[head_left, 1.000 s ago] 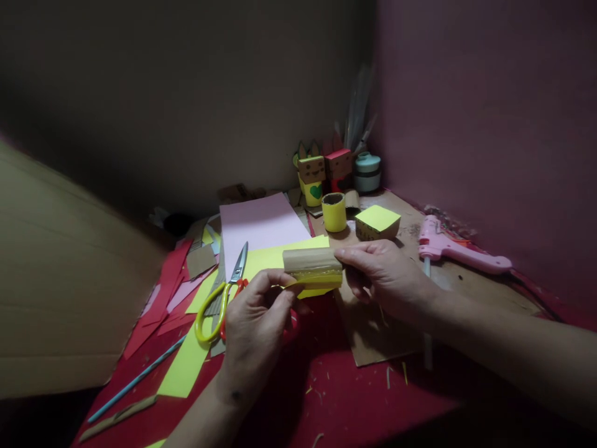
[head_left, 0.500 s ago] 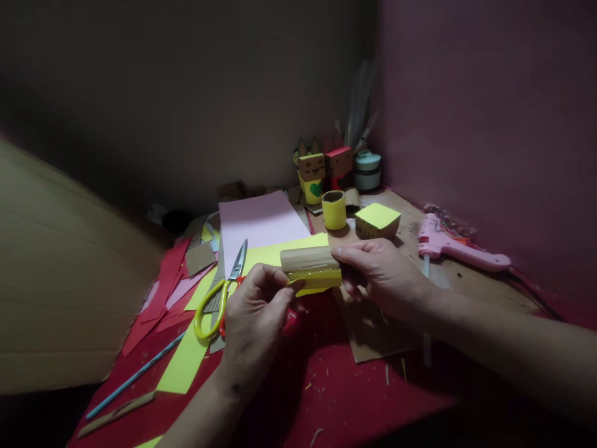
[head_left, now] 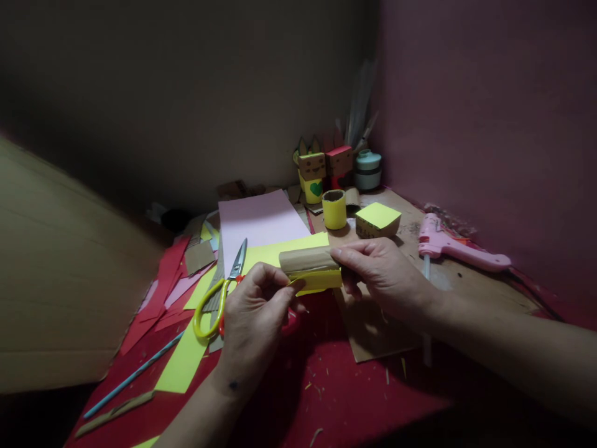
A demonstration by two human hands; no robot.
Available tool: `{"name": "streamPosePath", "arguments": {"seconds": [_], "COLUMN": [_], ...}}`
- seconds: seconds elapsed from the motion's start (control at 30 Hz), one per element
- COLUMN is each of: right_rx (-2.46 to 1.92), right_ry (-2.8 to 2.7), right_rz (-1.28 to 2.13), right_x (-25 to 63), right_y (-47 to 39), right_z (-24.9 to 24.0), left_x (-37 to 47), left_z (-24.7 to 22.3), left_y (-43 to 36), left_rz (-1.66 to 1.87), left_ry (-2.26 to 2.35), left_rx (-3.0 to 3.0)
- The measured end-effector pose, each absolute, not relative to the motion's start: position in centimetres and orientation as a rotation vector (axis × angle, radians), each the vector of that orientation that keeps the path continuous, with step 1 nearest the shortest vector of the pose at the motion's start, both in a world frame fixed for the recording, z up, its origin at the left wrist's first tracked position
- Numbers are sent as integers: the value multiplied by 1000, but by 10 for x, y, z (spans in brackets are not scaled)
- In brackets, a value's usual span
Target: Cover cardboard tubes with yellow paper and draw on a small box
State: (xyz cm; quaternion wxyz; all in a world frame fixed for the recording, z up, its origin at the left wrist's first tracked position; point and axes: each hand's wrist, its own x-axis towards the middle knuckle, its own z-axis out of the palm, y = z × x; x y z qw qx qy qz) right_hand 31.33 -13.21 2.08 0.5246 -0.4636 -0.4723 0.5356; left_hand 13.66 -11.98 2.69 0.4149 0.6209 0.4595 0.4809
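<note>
A brown cardboard tube [head_left: 308,259] lies sideways between my hands, with a strip of yellow paper [head_left: 321,281] along its near side. The fingers of my right hand [head_left: 377,264] are closed on the tube's right end, thumb on top. My left hand [head_left: 263,305] pinches the strip's left corner between thumb and finger. Its other fingers hide the tube's lower left part. Just left of that hand lie scissors [head_left: 237,267] with one yellow and one red handle, on top of paper sheets.
A pink glue gun [head_left: 466,249] rests on cardboard at the right. Behind my hands stand a yellow paper-covered ring [head_left: 334,210], a small box with a yellow top [head_left: 377,216] and two animal figures. A blue pencil [head_left: 135,374] and coloured scraps lie left, beside a large cardboard panel [head_left: 60,267].
Both hands hold nearly the same place. The yellow strip's near side has shifted slightly, and the shiny line seen between it and the tube is now less visible.
</note>
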Motion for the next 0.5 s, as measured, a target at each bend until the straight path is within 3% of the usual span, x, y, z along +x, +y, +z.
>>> {"name": "streamPosePath", "arguments": {"seconds": [0.5], "right_rx": [-1101], "right_ry": [-1162], "right_rz": [1281], "right_x": [313], "right_y": [-133], "right_z": [20], "left_x": [137], "left_z": [22], "left_y": [-117], "left_rz": [1212], "left_ry": [1136], "left_rx": [1485]}}
